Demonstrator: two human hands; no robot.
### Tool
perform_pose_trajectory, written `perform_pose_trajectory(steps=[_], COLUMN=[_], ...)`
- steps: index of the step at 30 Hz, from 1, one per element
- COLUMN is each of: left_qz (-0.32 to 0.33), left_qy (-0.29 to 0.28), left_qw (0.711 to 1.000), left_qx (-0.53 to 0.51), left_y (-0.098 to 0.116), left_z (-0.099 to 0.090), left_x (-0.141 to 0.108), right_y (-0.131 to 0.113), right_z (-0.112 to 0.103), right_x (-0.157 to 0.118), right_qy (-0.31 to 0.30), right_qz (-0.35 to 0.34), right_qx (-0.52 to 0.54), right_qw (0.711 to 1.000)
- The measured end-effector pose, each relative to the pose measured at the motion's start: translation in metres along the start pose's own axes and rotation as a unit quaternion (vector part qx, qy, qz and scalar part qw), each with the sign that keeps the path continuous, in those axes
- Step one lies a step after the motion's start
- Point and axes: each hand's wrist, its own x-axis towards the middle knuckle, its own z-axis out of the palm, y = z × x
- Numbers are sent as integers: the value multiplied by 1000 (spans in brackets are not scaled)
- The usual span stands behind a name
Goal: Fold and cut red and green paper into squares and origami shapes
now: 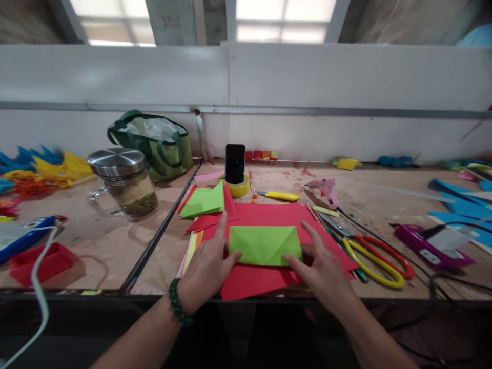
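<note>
A folded sheet of green paper (265,245) with crease lines lies over red paper sheets (265,212) near the table's front edge. At its left end is my left hand (211,259), thumb on the lower corner and index finger pointing up past the side. My right hand (317,264) grips the opposite end, its thumb on the front and the index finger raised; the other fingers are partly hidden behind the paper. More folded green paper (203,200) rests on red pieces at the upper left of the stack.
Scissors (369,251) with red and yellow handles lie at right, near a pink glue gun (325,189) and purple power strip (432,248). A yellow utility knife (282,196) and a phone (235,164) on a tape roll (238,188) stand behind. Left is a glass tea mug (134,192).
</note>
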Motion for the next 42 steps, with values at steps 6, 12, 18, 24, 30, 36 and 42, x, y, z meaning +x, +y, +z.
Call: perform_pose_trajectory(steps=[6,12,18,24,30,36,42], left_qz=[105,197,179,157,110,52,21], left_qy=[68,-74,-98,-89,-67,-52,-44], left_qw=[975,962,960,963,978,997,997], left_qx=[183,176,192,198,162,18,62], left_y=[15,29,30,24,6,4,8], left_z=[0,3,8,-6,-22,-5,-1], left_x=[-10,-23,-20,-28,-19,11,23], right_y=[6,0,-7,15,33,19,6], right_z=[4,4,5,-14,-42,-33,-21], right_x=[-5,-7,-4,-11,-19,-7,11], right_qy=[84,128,-16,-20,-24,-20,3], right_qz=[-99,-207,-434,-395,-334,-221,-166], right_qx=[-241,-351,-289,-295,-269,-248,-269], right_qw=[962,904,853,870,903,943,949])
